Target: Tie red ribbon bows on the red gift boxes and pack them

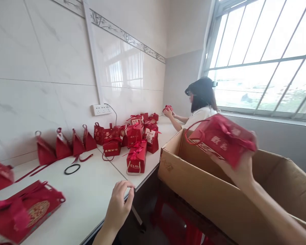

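My right hand [241,173] grips a red gift box [221,139] from below and the side, over the open cardboard box [188,183]. The gift box is tilted, with a pink ribbon bow and a red cord handle hanging to its left; it is slightly blurred. At the table edge, my left hand [121,199] has loosely curled fingers, a small gap to the thumb, and nothing visible in it. Just beyond stands a red gift box with a bow [137,158]. At the lower left lies a red box with a round gold pattern [38,212].
Several red gift boxes [134,134] cluster on the white table [91,190] by the wall. Several triangular red boxes [78,144] line up left of them, near a black ring [72,169]. A co-worker [201,112] holds another red box [167,109]. A red stool [173,217] stands below.
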`<state>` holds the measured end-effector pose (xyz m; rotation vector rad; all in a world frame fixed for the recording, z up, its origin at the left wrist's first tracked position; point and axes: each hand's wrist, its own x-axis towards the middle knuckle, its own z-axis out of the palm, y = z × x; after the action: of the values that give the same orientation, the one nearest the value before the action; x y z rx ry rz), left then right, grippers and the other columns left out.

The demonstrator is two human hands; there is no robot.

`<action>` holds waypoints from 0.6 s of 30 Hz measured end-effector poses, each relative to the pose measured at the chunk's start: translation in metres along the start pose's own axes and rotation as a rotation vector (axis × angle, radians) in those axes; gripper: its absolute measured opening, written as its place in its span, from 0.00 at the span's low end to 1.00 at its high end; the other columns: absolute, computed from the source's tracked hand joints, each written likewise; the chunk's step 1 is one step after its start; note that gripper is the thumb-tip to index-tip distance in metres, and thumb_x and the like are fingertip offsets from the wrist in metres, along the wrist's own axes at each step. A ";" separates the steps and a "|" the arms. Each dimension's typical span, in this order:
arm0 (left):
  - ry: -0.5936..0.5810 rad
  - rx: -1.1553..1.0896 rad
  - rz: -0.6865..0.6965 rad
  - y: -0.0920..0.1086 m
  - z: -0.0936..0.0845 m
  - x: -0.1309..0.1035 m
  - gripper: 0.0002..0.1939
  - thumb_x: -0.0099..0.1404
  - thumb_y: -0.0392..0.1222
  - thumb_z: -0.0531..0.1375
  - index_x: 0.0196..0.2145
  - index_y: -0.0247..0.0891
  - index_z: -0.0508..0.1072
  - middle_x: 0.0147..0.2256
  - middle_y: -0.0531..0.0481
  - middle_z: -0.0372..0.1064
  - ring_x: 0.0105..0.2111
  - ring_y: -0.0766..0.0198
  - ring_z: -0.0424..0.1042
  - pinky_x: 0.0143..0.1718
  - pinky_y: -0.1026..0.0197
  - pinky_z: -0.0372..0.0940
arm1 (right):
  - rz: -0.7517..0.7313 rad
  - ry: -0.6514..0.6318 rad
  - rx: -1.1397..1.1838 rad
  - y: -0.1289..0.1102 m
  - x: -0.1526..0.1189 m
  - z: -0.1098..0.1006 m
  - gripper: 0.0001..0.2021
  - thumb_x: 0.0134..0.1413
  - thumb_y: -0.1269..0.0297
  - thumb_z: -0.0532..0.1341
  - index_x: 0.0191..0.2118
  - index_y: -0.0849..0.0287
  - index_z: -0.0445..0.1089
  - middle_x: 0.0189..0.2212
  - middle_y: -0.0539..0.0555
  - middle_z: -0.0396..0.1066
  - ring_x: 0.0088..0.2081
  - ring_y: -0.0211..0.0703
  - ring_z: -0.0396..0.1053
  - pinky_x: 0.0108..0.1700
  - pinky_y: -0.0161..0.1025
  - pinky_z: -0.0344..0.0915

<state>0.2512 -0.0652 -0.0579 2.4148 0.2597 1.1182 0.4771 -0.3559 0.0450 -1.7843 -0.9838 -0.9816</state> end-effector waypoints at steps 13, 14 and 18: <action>-0.317 -0.016 0.347 0.092 0.153 0.101 0.30 0.57 0.41 0.62 0.56 0.42 0.58 0.54 0.44 0.64 0.60 0.49 0.56 0.58 0.41 0.50 | -0.094 -0.507 -0.148 0.158 0.003 0.008 0.48 0.41 0.56 0.63 0.63 0.56 0.33 0.58 0.70 0.50 0.57 0.67 0.59 0.50 0.59 0.64; -0.326 -0.019 0.304 0.091 0.161 0.098 0.27 0.58 0.41 0.62 0.54 0.43 0.60 0.52 0.45 0.66 0.59 0.50 0.58 0.58 0.40 0.50 | -0.083 -0.534 -0.132 0.168 -0.001 0.016 0.48 0.41 0.57 0.63 0.63 0.56 0.33 0.58 0.69 0.49 0.57 0.67 0.58 0.50 0.58 0.65; -0.244 -0.048 0.225 0.085 0.178 0.083 0.13 0.59 0.40 0.62 0.42 0.43 0.67 0.44 0.48 0.71 0.54 0.52 0.63 0.57 0.42 0.50 | 0.029 -0.558 -0.113 0.198 -0.013 0.047 0.45 0.41 0.56 0.62 0.62 0.57 0.37 0.59 0.69 0.51 0.55 0.66 0.62 0.48 0.58 0.66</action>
<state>0.4382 -0.1690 -0.0616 2.5525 -0.1199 0.8949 0.6605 -0.3810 -0.0414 -2.2200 -1.2499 -0.5299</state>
